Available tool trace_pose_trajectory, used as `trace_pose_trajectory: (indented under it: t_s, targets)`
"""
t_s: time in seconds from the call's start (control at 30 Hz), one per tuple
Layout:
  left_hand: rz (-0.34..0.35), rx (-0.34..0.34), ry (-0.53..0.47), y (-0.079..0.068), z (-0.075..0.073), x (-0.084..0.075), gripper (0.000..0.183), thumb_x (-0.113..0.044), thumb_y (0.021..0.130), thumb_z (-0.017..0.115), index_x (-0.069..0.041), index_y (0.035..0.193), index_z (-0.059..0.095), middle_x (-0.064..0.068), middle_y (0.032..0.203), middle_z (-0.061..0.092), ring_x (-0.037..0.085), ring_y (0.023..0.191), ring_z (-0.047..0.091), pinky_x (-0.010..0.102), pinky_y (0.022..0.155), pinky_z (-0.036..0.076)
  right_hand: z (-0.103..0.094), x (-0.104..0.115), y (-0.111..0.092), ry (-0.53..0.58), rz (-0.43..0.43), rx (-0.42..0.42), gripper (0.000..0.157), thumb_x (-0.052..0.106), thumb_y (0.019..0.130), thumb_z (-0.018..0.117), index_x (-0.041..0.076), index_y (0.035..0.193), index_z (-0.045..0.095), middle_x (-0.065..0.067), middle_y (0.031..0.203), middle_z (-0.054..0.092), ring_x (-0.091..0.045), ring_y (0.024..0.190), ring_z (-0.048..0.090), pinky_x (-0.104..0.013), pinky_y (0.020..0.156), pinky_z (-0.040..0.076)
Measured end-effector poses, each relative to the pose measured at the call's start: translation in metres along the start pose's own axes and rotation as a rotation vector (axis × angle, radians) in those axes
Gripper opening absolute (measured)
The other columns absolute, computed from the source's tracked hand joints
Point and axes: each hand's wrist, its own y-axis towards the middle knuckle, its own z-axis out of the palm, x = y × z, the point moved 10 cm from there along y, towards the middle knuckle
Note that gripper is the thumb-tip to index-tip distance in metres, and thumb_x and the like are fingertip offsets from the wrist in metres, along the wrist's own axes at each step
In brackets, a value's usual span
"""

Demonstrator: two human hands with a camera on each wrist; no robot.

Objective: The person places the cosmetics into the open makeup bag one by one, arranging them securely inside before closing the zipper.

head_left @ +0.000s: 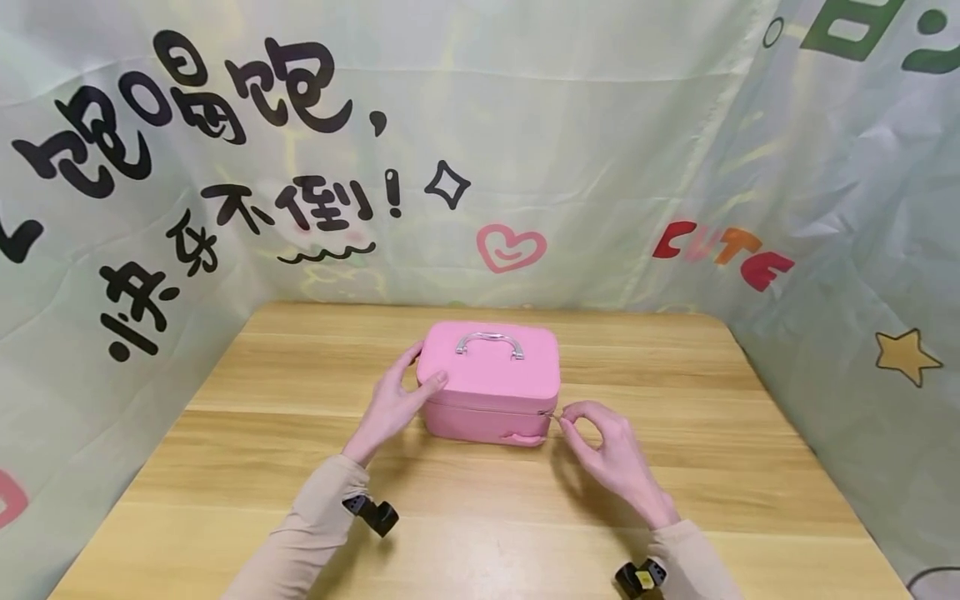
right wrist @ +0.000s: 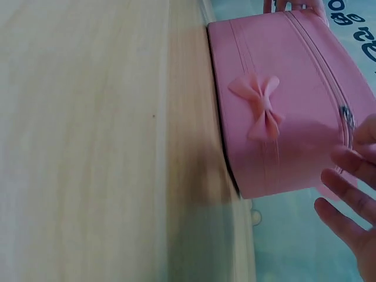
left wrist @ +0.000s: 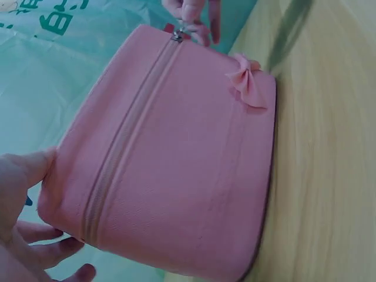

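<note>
A pink vanity case (head_left: pixel 487 375) with a silver top handle (head_left: pixel 491 340) stands upright on the wooden table, lid down. My left hand (head_left: pixel 393 400) holds its left end, thumb on the lid near the front edge and fingers along the side. At the front right corner, my right hand (head_left: pixel 611 450) pinches the zipper pull (head_left: pixel 553 416) between thumb and forefinger. The other right fingers (right wrist: pixel 346 197) stand loosely spread in the right wrist view. The zipper track (left wrist: pixel 126 135) runs along the front below the lid. A pink bow (right wrist: pixel 261 108) sits low on the front.
The wooden table (head_left: pixel 300 375) reaches back to a printed cloth backdrop (head_left: pixel 600 150) that rises behind it and on both sides. Each sleeved wrist carries a small black camera, the left one (head_left: pixel 372 514) and the right one (head_left: pixel 640 577).
</note>
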Motion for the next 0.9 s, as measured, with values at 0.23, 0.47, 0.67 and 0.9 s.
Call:
trace_pose_trajectory:
  t_s: [0.23, 0.47, 0.67, 0.9]
  targets:
    - [0.049, -0.225, 0.040, 0.000, -0.020, 0.001, 0.051, -0.035, 0.095, 0.068, -0.011, 0.139, 0.059, 0.013, 0.141, 0.061, 0.035, 0.133, 0.053, 0.054, 0.115, 0.034, 0.024, 0.021, 0.000, 0.117, -0.065, 0.094, 0.017, -0.005, 0.081, 0.074, 0.009, 0.087, 0.068, 0.000, 0.088, 0.072, -0.012, 0.085, 0.067, -0.022, 0.084, 0.055]
    - [0.046, -0.309, 0.182, -0.017, -0.012, -0.008, 0.068, -0.040, 0.095, 0.066, -0.003, 0.147, 0.044, 0.023, 0.132, 0.053, 0.039, 0.116, 0.052, 0.054, 0.104, 0.037, 0.035, 0.035, 0.000, 0.160, -0.091, 0.086, 0.019, -0.005, 0.081, 0.073, 0.010, 0.089, 0.068, 0.000, 0.090, 0.072, -0.014, 0.086, 0.068, -0.019, 0.086, 0.055]
    - [-0.084, -0.240, 0.177, -0.032, 0.003, -0.009, 0.107, -0.053, 0.087, 0.070, 0.001, 0.159, 0.012, 0.030, 0.143, 0.037, 0.046, 0.125, 0.050, 0.061, 0.106, 0.040, 0.035, 0.038, -0.003, 0.178, -0.108, 0.070, 0.018, -0.007, 0.080, 0.072, 0.008, 0.089, 0.068, -0.003, 0.091, 0.073, -0.016, 0.086, 0.069, -0.018, 0.089, 0.054]
    - [-0.040, -0.196, 0.107, -0.033, 0.013, -0.018, 0.100, -0.043, 0.089, 0.071, 0.003, 0.158, 0.015, 0.027, 0.160, 0.030, 0.046, 0.141, 0.039, 0.064, 0.119, 0.026, 0.045, 0.058, -0.004, 0.131, -0.178, 0.014, 0.019, -0.008, 0.076, 0.074, 0.007, 0.088, 0.068, -0.003, 0.086, 0.072, -0.016, 0.079, 0.069, -0.021, 0.080, 0.058]
